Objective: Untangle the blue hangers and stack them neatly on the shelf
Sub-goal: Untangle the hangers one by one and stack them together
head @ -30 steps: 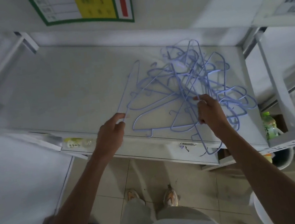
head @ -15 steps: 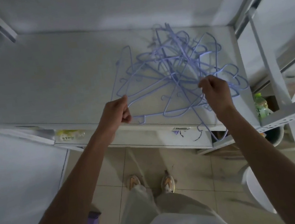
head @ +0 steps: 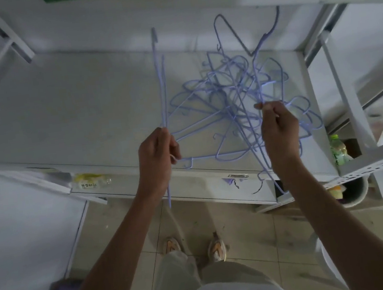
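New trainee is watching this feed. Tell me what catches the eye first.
The tangle of blue hangers on the white shelf, right of centre, stands out first. Next, the two hands above its front edge: the left hand grips a hanger lifted upright, and the right hand pinches another hanger raised out of the pile.

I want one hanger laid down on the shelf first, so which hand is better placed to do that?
The left hand, probably. Its hanger looks lifted clear of the pile, with bare shelf just beyond it. The right hand grips a hanger that seems caught in the tangle.
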{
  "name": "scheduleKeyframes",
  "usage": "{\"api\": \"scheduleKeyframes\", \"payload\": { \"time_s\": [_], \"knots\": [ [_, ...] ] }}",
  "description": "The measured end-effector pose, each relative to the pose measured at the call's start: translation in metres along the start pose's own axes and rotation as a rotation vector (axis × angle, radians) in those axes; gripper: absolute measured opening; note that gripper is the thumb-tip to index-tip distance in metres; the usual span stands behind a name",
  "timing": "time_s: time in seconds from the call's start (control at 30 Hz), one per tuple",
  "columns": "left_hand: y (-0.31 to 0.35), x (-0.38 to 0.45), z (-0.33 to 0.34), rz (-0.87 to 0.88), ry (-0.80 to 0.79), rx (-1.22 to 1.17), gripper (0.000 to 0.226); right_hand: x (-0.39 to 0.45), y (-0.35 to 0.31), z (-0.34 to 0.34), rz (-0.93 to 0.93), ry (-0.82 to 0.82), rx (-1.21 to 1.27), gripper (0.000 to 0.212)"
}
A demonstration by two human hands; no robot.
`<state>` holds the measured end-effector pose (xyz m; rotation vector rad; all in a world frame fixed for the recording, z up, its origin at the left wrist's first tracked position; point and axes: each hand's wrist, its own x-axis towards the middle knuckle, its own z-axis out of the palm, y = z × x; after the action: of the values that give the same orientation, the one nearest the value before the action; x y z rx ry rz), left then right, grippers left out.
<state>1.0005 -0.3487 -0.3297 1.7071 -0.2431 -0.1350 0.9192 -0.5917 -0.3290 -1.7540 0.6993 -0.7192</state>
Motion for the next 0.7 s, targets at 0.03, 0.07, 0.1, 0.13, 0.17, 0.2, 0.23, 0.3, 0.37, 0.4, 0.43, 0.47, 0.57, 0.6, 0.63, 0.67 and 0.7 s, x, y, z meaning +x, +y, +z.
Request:
{"api": "scheduleKeyframes", "payload": {
  "time_s": [0.03,0.07,0.1,0.13,0.17,0.2,0.23,0.3,0.37,0.4,0.43,0.47,0.57,0.6,0.63,0.67,0.7],
  "knots": [
    [0.0,-0.004,0.002,0.012,-0.01,0.019,0.04,-0.013,-0.003,0.007,-0.001,-0.02,-0.001,0.027],
    [0.001,-0.006,0.005,0.021,-0.02,0.03,0.039,-0.026,-0.007,0.014,0.004,-0.041,0.022,0.026],
    [0.001,-0.009,0.008,0.024,-0.024,0.028,0.038,-0.04,-0.011,0.023,0.017,-0.072,0.06,0.025],
    [0.002,-0.012,0.011,0.026,-0.026,0.018,0.038,-0.053,-0.015,0.033,0.037,-0.105,0.097,0.025],
    [0.002,-0.014,0.016,0.032,-0.023,0.01,0.037,-0.065,-0.019,0.043,0.061,-0.141,0.13,0.025],
    [0.002,-0.016,0.02,0.04,-0.008,0.01,0.035,-0.078,-0.024,0.054,0.082,-0.184,0.16,0.024],
    [0.002,-0.018,0.024,0.043,0.007,0.01,0.034,-0.089,-0.029,0.066,0.098,-0.225,0.188,0.023],
    [-0.001,-0.023,0.03,0.045,0.032,0.023,0.031,-0.107,-0.037,0.088,0.134,-0.285,0.215,0.021],
    [-0.006,-0.026,0.031,0.061,0.053,0.07,0.032,-0.115,-0.041,0.102,0.16,-0.305,0.181,0.021],
    [-0.009,-0.026,0.03,0.049,0.048,0.065,0.033,-0.116,-0.041,0.105,0.165,-0.315,0.16,0.022],
    [-0.012,-0.027,0.028,0.032,0.025,0.044,0.033,-0.116,-0.042,0.105,0.172,-0.334,0.152,0.023],
    [-0.013,-0.027,0.026,0.023,-0.011,0.011,0.031,-0.114,-0.041,0.102,0.183,-0.356,0.155,0.023],
    [-0.015,-0.031,0.027,0.003,-0.141,-0.102,0.028,-0.114,-0.039,0.094,0.239,-0.381,0.241,0.023],
    [-0.015,-0.03,0.027,-0.001,-0.177,-0.124,0.031,-0.116,-0.039,0.093,0.275,-0.374,0.297,0.024],
    [-0.013,-0.029,0.026,0.003,-0.221,-0.138,0.035,-0.118,-0.038,0.093,0.303,-0.363,0.339,0.026],
    [-0.012,-0.026,0.026,0.012,-0.273,-0.143,0.038,-0.12,-0.036,0.092,0.316,-0.355,0.36,0.028],
    [-0.01,-0.023,0.026,0.013,-0.323,-0.143,0.041,-0.122,-0.034,0.091,0.316,-0.351,0.364,0.03]
  ]
}}
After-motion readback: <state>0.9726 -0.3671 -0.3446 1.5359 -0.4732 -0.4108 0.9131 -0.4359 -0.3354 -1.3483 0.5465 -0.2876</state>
